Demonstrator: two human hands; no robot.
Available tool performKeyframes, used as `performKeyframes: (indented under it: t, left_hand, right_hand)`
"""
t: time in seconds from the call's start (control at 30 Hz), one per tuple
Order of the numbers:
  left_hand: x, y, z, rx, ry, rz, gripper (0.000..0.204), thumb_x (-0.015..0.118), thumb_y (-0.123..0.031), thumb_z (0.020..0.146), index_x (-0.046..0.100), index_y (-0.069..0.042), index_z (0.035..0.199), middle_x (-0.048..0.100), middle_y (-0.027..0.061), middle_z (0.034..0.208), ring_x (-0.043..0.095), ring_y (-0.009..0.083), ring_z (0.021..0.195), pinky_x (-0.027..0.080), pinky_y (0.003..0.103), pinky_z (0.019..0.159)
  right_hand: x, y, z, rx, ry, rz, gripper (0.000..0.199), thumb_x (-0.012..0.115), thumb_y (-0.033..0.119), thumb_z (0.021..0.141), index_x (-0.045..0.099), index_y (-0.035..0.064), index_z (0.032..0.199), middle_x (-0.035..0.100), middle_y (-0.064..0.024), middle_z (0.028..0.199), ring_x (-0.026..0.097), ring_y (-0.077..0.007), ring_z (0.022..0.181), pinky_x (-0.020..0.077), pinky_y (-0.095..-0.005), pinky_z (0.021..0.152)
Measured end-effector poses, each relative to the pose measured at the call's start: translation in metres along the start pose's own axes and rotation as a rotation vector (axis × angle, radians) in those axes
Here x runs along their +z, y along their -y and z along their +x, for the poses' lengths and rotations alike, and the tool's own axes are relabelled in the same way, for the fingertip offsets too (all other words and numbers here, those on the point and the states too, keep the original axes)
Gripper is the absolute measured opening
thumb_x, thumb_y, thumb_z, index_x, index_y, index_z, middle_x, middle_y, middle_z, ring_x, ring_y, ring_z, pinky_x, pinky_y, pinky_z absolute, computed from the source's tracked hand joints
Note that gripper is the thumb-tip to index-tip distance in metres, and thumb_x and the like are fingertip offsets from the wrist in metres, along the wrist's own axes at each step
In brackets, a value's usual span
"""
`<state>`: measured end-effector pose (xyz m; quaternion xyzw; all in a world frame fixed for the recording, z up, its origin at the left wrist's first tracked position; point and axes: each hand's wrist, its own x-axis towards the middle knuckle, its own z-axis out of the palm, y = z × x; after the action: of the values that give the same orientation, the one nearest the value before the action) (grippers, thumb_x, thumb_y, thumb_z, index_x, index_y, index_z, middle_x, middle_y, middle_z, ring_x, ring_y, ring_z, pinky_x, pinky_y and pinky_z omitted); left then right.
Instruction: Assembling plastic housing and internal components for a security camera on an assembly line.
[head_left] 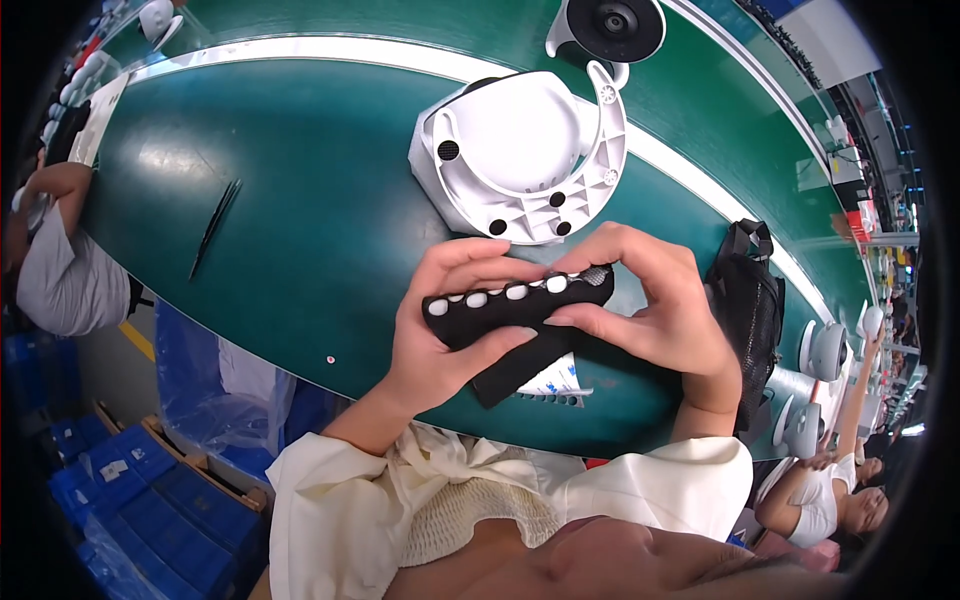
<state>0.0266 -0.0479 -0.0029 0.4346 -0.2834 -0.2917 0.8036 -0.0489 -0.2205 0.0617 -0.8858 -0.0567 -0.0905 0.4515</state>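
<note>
Two hands point(560, 310), one black strip point(515, 305), six white pads point(516, 292)

A long dark green bench point(300, 200) with a pale edge strip point(330, 48) runs beneath and beyond the hands, curving away to both sides. Below it, to the left of the hands, blue plastic crates point(140, 490) stand on a grey floor point(105, 365) marked with a yellow line point(137, 340).

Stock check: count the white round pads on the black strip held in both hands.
5 white round pads show in a row along the black strip, from left thumb toward the right fingers, which may hide more.
</note>
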Motion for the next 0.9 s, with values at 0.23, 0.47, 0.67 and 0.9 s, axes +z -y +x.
performKeyframes:
  t: [0.23, 0.47, 0.67, 0.9]
  left_hand:
    - [-0.003, -0.004, -0.004, -0.054, -0.148, 0.251, 0.022, 0.066, 0.004, 0.072, 0.061, 0.000, 0.093, 0.062, 0.0048, 0.088, 0.056, 0.0073, 0.078, 0.045, 0.020, 0.070]
    - [-0.003, -0.002, -0.005, -0.039, -0.172, 0.275, 0.022, 0.066, 0.004, 0.072, 0.061, 0.001, 0.094, 0.062, 0.0044, 0.086, 0.056, 0.0069, 0.076, 0.045, 0.020, 0.069]
    - [0.000, -0.002, -0.006, -0.027, -0.194, 0.270, 0.022, 0.066, 0.003, 0.072, 0.061, 0.001, 0.093, 0.063, 0.0041, 0.083, 0.056, 0.0064, 0.073, 0.045, 0.019, 0.066]
    - [0.000, 0.000, -0.008, -0.044, -0.207, 0.289, 0.020, 0.068, 0.002, 0.072, 0.062, 0.001, 0.091, 0.063, 0.0033, 0.081, 0.056, 0.0054, 0.072, 0.045, 0.019, 0.065]
  right_hand:
    - [-0.006, -0.001, 0.000, 0.167, -0.042, 0.256, 0.025, 0.069, 0.000, 0.068, 0.058, -0.0059, 0.090, 0.062, -0.0095, 0.085, 0.059, -0.0161, 0.080, 0.0470, -0.0272, 0.073]
    - [0.000, -0.002, 0.000, -0.124, -0.149, -0.127, 0.017, 0.068, -0.001, 0.068, 0.059, -0.0023, 0.082, 0.062, -0.0081, 0.078, 0.062, -0.0213, 0.067, 0.0484, -0.0257, 0.059]
    - [-0.007, 0.004, 0.005, -0.265, -0.162, -0.301, 0.028, 0.071, 0.002, 0.063, 0.059, 0.0027, 0.088, 0.060, -0.0050, 0.087, 0.057, -0.0212, 0.079, 0.0422, -0.0300, 0.067]
    - [0.008, -0.005, -0.002, -0.325, -0.225, -0.247, 0.038, 0.070, -0.001, 0.061, 0.059, 0.0053, 0.097, 0.059, -0.0041, 0.085, 0.054, -0.0198, 0.074, 0.0384, -0.0278, 0.062]
